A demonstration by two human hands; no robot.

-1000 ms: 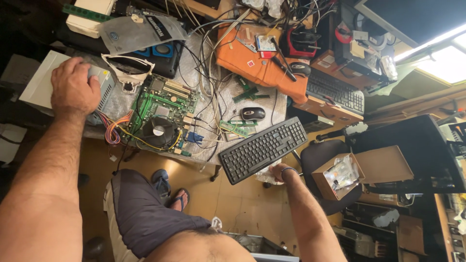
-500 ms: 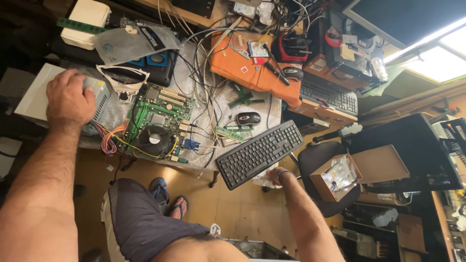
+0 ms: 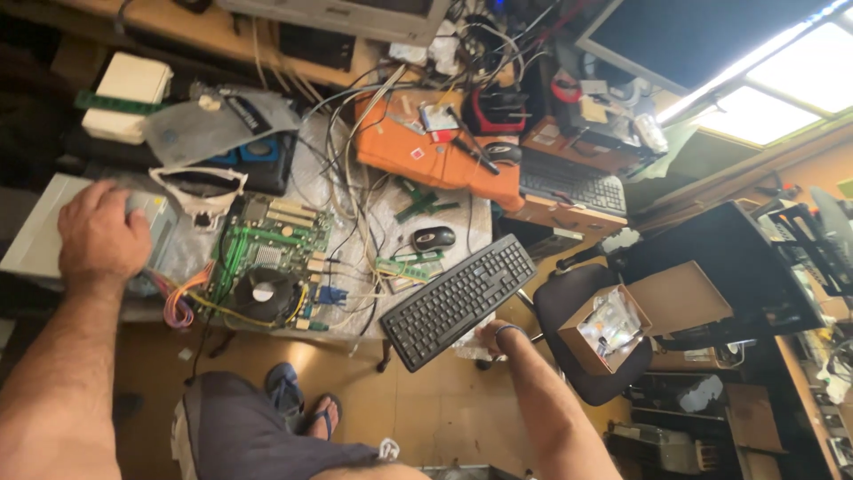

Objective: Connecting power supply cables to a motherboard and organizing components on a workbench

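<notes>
The left hand (image 3: 102, 236) lies flat, fingers spread, on the grey box (image 3: 44, 233) at the counter's left end, holding nothing — it would do well to keep pressing there as a brace. At the counter's front right corner the right hand (image 3: 494, 336) grips the keyboard (image 3: 458, 300) by its near long edge; a firmer grasp nearer the middle would steady it, as it overhangs the counter's front edge. Its long axis runs diagonally — near-left to far-right, keys up.

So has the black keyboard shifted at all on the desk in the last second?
No. The black keyboard keeps its place beside the black mouse, still tilted over the desk edge, with the right hand at its lower edge; only the camera moved.
</notes>
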